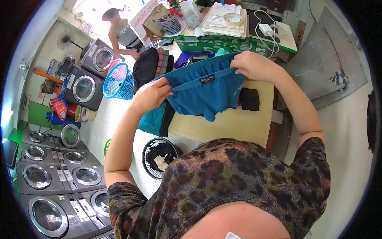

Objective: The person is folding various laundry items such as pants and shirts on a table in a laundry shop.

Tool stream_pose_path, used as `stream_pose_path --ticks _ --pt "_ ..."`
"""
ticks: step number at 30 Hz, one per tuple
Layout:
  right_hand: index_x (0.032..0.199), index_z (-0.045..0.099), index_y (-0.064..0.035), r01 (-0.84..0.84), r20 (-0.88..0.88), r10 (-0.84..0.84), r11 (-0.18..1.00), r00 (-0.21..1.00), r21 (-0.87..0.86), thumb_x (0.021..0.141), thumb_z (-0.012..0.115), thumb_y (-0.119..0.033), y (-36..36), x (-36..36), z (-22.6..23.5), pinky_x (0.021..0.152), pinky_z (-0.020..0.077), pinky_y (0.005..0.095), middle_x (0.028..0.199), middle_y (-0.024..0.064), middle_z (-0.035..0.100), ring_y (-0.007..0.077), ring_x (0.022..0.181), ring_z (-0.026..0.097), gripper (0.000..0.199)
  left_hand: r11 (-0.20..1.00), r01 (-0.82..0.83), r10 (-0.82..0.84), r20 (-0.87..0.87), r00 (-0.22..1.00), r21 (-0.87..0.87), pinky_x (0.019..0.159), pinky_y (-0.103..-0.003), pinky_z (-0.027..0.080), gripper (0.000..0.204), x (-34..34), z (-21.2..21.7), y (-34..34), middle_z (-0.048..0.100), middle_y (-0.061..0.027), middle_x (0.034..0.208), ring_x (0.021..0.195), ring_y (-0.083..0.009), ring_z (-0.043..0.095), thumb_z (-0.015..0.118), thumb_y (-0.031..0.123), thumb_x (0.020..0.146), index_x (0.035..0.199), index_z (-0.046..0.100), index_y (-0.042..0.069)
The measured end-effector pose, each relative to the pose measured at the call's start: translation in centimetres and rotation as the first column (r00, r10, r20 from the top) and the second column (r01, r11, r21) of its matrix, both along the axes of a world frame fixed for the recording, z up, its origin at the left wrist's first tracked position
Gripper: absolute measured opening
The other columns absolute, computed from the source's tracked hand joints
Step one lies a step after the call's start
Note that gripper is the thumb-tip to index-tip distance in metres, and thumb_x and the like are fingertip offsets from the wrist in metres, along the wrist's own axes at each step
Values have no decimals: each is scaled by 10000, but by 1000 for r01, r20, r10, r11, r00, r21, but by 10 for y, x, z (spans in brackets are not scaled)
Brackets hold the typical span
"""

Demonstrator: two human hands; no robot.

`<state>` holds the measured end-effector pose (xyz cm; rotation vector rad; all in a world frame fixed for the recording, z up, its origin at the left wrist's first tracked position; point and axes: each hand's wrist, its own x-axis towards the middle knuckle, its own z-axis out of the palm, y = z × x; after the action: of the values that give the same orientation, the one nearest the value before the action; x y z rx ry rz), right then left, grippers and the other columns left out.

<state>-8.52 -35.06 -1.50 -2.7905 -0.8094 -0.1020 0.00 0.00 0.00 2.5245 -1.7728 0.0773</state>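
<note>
Stretched between my two hands is a pair of blue boxer briefs [205, 97], held up by the waistband over the pale yellow tabletop [223, 129]. My left hand [153, 95] pinches one end of the waistband, and my right hand [254, 65] grips the other end. A dark label shows on the inside of the band. Beside the briefs on the right lies a small folded black cloth [250, 99]. Folded teal and black clothes [152, 119] are stacked below my left hand, and a pile of dark folded clothes [145, 65] rises just beyond it.
Blue laundry baskets [119, 81] stand at the left, and a black basket [159, 157] with clothes sits on the floor. A green-edged counter [234, 42] holds papers, a tape roll and a charger. Washing machines [47, 217] line the left. Another person [123, 34] stands far left.
</note>
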Motion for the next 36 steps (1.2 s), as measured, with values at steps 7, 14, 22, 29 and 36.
stream_pose_path --ticks 7,14,22,29,36 --pt "760 539 11 5 242 -83 951 967 308 674 681 -49 5 -11 3 729 464 362 917 93 511 266 856 542 176 981 36 8 226 974 -190 667 -354 460 143 5 10 7 488 -71 758 751 -254 536 644 164 736 783 569 51" --pt "692 522 -10 87 429 -94 996 898 36 659 718 -151 -4 -22 15 849 409 381 978 65 551 245 977 498 244 953 79 83 501 861 -293 814 -390 358 167 4 23 19 522 -34 796 862 -237 518 671 196 683 732 546 98" --pt "689 487 -21 41 402 -154 960 903 275 671 726 -155 -16 -23 9 810 432 355 954 77 590 247 923 536 275 809 -27 140 148 979 -587 658 -318 434 137 9 14 29 545 -88 865 776 -250 550 648 68 726 772 524 32" --pt "762 438 -68 155 -115 -107 557 988 816 757 689 -88 -9 -30 -2 715 450 280 877 58 587 114 839 545 252 552 -402 61 -445 893 -731 587 -196 373 111 7 -7 43 525 -19 859 704 -60 469 588 68 841 869 486 32" --pt "1010 424 -67 285 -259 -174 150 950 947 796 637 -66 17 -13 -33 593 428 238 771 32 567 77 712 526 302 423 -700 99 -738 667 -576 603 -184 361 170 -3 -32 7 467 19 821 723 -36 435 565 52 849 983 461 64"
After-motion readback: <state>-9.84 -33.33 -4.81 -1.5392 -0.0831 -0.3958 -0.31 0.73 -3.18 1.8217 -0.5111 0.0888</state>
